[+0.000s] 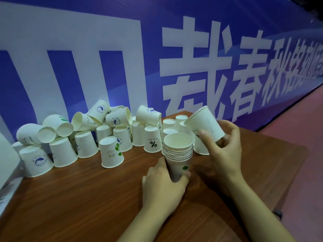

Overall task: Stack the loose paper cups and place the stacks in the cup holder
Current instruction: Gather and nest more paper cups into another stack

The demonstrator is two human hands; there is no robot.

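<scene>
My left hand (163, 186) grips the lower part of an upright stack of several white paper cups (178, 151), mouth up, standing on the wooden table (87, 198). My right hand (223, 147) holds a single white paper cup (205, 125) by its rim end, tilted, its base pointing up and left, just right of and above the stack. A pile of loose white paper cups (90, 133) lies behind and to the left, most upside down, some on their sides on top. No cup holder is visible.
A blue wall banner with large white characters (192, 58) runs right behind the table. The table's right edge (297, 163) drops to a reddish floor (311, 128). A white object (7, 154) stands at the far left edge.
</scene>
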